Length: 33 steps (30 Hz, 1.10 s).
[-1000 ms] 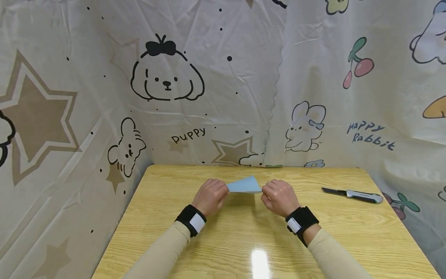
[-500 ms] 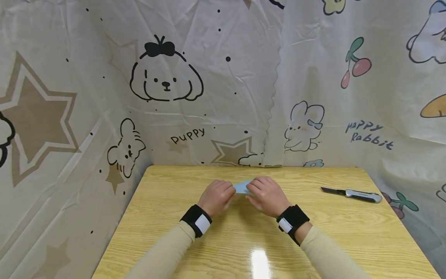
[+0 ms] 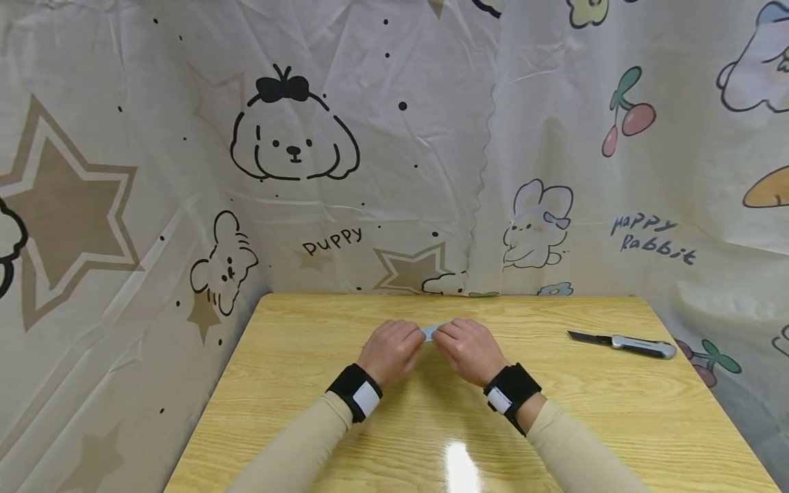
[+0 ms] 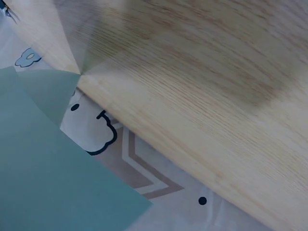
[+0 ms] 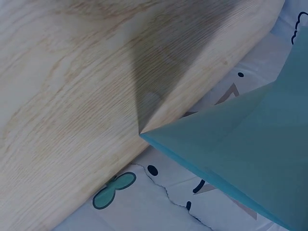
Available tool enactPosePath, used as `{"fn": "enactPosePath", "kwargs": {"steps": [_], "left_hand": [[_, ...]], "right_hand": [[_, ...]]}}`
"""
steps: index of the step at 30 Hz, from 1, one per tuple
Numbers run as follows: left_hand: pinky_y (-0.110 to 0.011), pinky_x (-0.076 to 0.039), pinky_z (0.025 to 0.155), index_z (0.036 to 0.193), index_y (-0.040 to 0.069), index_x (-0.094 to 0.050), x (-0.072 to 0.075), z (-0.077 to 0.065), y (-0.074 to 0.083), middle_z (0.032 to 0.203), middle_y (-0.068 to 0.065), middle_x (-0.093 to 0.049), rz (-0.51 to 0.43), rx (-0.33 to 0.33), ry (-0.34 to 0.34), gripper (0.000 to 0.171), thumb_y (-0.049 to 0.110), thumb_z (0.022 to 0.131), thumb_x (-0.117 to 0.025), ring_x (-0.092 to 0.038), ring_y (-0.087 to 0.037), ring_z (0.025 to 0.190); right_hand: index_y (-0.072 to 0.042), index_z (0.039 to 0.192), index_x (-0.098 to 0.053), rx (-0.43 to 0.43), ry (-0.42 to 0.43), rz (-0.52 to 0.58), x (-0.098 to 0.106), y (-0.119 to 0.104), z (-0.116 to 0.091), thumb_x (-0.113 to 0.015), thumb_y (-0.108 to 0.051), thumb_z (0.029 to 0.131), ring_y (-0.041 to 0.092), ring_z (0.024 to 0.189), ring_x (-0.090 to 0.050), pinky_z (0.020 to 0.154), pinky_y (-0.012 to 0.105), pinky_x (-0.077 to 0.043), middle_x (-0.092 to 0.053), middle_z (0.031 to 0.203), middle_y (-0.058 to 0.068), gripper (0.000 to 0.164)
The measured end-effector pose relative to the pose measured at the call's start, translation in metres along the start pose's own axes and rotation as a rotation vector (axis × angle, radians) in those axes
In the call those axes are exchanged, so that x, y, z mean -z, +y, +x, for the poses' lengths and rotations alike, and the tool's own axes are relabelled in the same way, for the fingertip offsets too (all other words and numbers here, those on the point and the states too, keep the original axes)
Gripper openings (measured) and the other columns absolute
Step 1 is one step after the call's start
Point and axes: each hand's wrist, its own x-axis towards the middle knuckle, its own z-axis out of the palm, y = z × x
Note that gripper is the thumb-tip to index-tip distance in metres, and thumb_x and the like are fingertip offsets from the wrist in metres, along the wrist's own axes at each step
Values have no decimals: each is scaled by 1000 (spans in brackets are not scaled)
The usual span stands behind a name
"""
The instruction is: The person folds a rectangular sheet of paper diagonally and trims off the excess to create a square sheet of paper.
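Note:
A folded sheet of light blue paper (image 3: pixel 430 333) stands between the two hands near the back of the table. My left hand (image 3: pixel 390 350) pinches its left side with curled fingers, and my right hand (image 3: pixel 471 349) pinches the right side close by. Only a narrow strip of it shows from the head. Up close in the left wrist view, the paper (image 4: pixel 62 163) has broad flat panels and a pointed corner. Seen from the right wrist, the paper (image 5: pixel 226 149) comes to a sharp tip right at the tabletop, with a folded edge along one side. Neither wrist view shows the fingers.
A utility knife (image 3: pixel 641 346) lies on the right of the wooden table (image 3: pixel 296 438), its dark blade out and pointing left. Behind the table's back edge hangs a white printed curtain (image 3: pixel 401 198), which continues along both sides.
Both hands have drawn closer together, the right one moving left over the paper and the left one slightly right. Much less of the blue paper shows between them now.

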Motion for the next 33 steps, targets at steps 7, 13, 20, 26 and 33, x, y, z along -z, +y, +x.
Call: {"fn": "enactPosePath", "kwargs": {"steps": [7, 13, 20, 26, 33], "left_hand": [[-24, -42, 58, 73, 17, -56, -1, 4, 2, 71, 6, -54, -6, 13, 13, 6, 14, 75, -62, -54, -10, 65], [-25, -43, 61, 69, 18, -52, 2, 4, 2, 68, 7, -51, -17, 61, -48, 13, 16, 74, -64, -52, -9, 65], [-26, -43, 62, 69, 18, -52, 5, -3, -4, 68, 8, -51, -12, 72, -62, 13, 17, 74, -64, -51, -9, 65], [-29, -47, 66, 68, 18, -52, 6, -13, -12, 71, 6, -56, -6, 75, -41, 12, 14, 73, -63, -56, -11, 69], [-28, -44, 61, 67, 18, -50, 6, -23, -20, 68, 6, -53, -5, 73, -24, 15, 11, 72, -62, -54, -11, 65]], "right_hand": [[-15, 89, -69, 3, -5, 0, -1, -2, 1, -64, -16, 85, 12, 76, -60, 65, 25, -49, -67, 85, -3, 7], [-14, 87, -68, -3, -6, 13, -4, 0, -2, -63, -15, 85, 12, 77, -60, 66, 25, -49, -67, 84, -4, 6], [-14, 86, -68, 2, 14, 20, -4, 5, -6, -62, -13, 84, 14, 79, -60, 69, 26, -49, -68, 85, -3, 6], [-14, 87, -68, -13, 18, 22, -4, 9, -12, -64, -12, 83, 14, 79, -60, 71, 27, -50, -68, 86, -3, 6], [-14, 88, -69, -51, 12, 42, 0, 13, -18, -63, -13, 83, 14, 80, -60, 72, 28, -51, -69, 88, -3, 8]]}}
